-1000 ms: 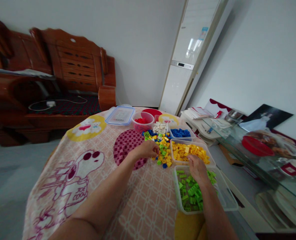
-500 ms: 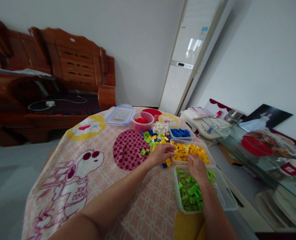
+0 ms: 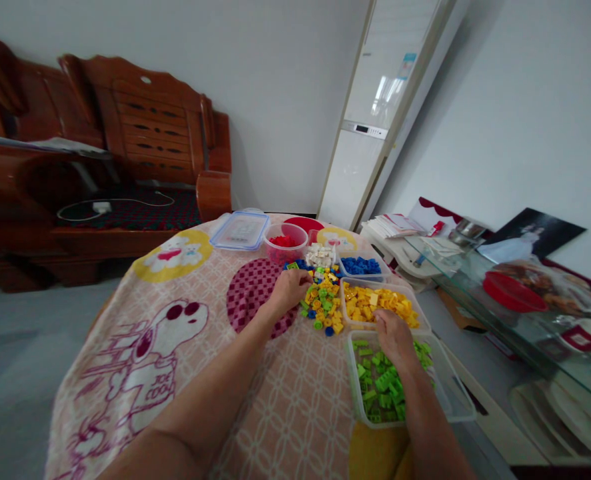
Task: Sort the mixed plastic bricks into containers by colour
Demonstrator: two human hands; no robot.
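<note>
My left hand [image 3: 290, 291] reaches to the left edge of a mixed pile of toy building bricks [image 3: 324, 300], yellow, green and blue. Its fingers are curled inward at the bricks, and what they pinch is hidden. My right hand [image 3: 395, 335] is at the near edge of a clear box [image 3: 342, 303] of yellow bricks [image 3: 375, 300], above the box [image 3: 351, 373] of green bricks [image 3: 382, 383]. The right fingers are pressed together; anything in them is too small to make out.
Behind the pile stand a round tub [image 3: 272, 255] of red bricks, white bricks [image 3: 320, 254] and a box of blue bricks [image 3: 360, 266]. A blue-rimmed lid [image 3: 239, 230] lies at the back left. A glass shelf [image 3: 505, 320] runs along the right.
My left hand has moved left, from beside the yellow box to the pile's left edge, uncovering more of the pile. My right hand has hardly moved.
</note>
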